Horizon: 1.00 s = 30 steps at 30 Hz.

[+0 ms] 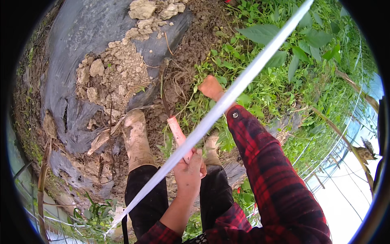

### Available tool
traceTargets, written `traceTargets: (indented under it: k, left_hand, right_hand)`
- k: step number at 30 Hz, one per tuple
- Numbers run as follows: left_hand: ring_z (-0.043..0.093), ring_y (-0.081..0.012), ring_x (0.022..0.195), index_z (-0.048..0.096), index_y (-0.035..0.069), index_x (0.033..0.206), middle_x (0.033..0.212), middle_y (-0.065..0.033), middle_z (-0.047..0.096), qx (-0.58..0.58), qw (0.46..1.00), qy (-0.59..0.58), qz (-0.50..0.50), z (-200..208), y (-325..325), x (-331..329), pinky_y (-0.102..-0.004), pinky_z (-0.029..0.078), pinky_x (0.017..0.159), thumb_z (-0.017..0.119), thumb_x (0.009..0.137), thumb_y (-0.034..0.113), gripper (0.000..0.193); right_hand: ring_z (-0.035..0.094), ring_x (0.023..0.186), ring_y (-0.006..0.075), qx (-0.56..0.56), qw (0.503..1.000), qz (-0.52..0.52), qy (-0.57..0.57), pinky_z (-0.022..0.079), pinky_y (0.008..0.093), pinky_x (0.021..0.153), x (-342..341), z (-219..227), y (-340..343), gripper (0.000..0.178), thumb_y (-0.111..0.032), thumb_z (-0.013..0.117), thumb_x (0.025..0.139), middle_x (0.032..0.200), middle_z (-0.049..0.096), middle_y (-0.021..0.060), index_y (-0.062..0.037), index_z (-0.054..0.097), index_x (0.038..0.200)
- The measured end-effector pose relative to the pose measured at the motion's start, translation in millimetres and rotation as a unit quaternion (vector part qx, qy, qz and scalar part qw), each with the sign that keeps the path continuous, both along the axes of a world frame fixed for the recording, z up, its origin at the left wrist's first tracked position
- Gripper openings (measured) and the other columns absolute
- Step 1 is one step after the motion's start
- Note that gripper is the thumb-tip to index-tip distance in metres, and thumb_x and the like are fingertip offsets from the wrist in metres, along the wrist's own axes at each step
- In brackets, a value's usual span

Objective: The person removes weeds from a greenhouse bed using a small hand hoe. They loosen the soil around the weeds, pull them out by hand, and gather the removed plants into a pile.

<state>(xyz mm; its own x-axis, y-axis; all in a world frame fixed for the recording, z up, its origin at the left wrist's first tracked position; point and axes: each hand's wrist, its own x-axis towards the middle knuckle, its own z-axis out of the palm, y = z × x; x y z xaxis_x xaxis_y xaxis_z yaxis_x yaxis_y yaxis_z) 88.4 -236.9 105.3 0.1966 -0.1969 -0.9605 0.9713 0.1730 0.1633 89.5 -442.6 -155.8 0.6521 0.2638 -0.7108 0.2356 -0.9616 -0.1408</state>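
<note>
My left hand (189, 173) is wrapped around the pinkish-red and white handle of a sickle (178, 136). Its thin, dark, curved blade points away from me, over the bare soil beside the weeds. To the right, my right hand (212, 88) is closed low among the green weeds (227, 67); its fingertips are partly hidden, and stems lie against it. A red and black checked sleeve covers most of the right arm. Stringy stems and roots lie on the soil between the blade and my right hand.
A taut white string (227, 101) crosses diagonally above my hands. Grey plastic sheeting (93, 28) with heaped soil clods (115, 73) covers the ground at left. My muddy boots (136, 138) stand between. Wooden stakes (345, 140) and thin lines rise at right.
</note>
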Motion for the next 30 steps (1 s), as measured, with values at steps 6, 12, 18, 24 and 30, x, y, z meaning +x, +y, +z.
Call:
traceTargets:
  k: [6,12,18,24,30]
  left_hand:
    - [0.039,-0.0116,0.044,0.044,0.010,0.090,0.059,-0.0005,0.041,0.016,0.999,-0.021,-0.030,-4,-1,-7,-0.0257,0.032,0.040,0.054,0.087,0.013,0.010]
    - [0.040,-0.0110,0.045,0.045,0.011,0.090,0.060,0.0001,0.041,0.024,0.999,-0.033,-0.026,-6,0,-9,-0.0255,0.031,0.040,0.055,0.087,0.014,0.011]
    - [0.039,-0.0103,0.039,0.042,0.006,0.086,0.054,-0.0012,0.041,0.050,0.998,-0.036,-0.007,-11,-6,-13,-0.0239,0.029,0.036,0.052,0.086,0.003,0.010]
    - [0.039,-0.0103,0.040,0.042,0.007,0.088,0.056,-0.0014,0.042,0.065,0.998,-0.022,0.002,-10,-6,-9,-0.0244,0.030,0.037,0.051,0.086,0.003,0.010]
    - [0.040,-0.0106,0.042,0.041,0.008,0.089,0.057,-0.0017,0.042,0.063,0.997,-0.042,-0.012,-12,4,-7,-0.0246,0.030,0.038,0.050,0.086,0.002,0.011]
  right_hand:
    - [0.063,0.078,0.0325,0.095,0.932,-0.346,0.055,0.051,0.0416,0.069,-56,68,27,0.033,-0.010,0.051,0.067,0.076,0.064,0.0152,-0.0050,0.063,0.097]
    - [0.063,0.081,0.0307,-0.033,0.935,-0.274,0.224,0.050,0.0412,0.070,-157,138,-20,0.034,-0.011,0.055,0.066,0.082,0.064,0.0148,-0.0067,0.061,0.099]
    - [0.054,0.101,0.0316,0.149,0.954,-0.257,0.034,0.048,0.0395,0.080,-125,133,9,0.039,-0.004,0.062,0.063,0.116,0.051,0.0163,-0.0047,0.057,0.102]
    - [0.053,0.104,0.0366,0.150,0.879,-0.445,-0.083,0.048,0.0400,0.082,8,78,66,0.060,-0.002,0.060,0.063,0.132,0.034,0.0210,-0.0003,0.042,0.120]
    - [0.052,0.105,0.0358,0.109,0.804,-0.584,-0.003,0.045,0.0378,0.087,11,26,74,0.053,-0.015,0.057,0.070,0.121,0.048,0.0224,0.0028,0.045,0.118]
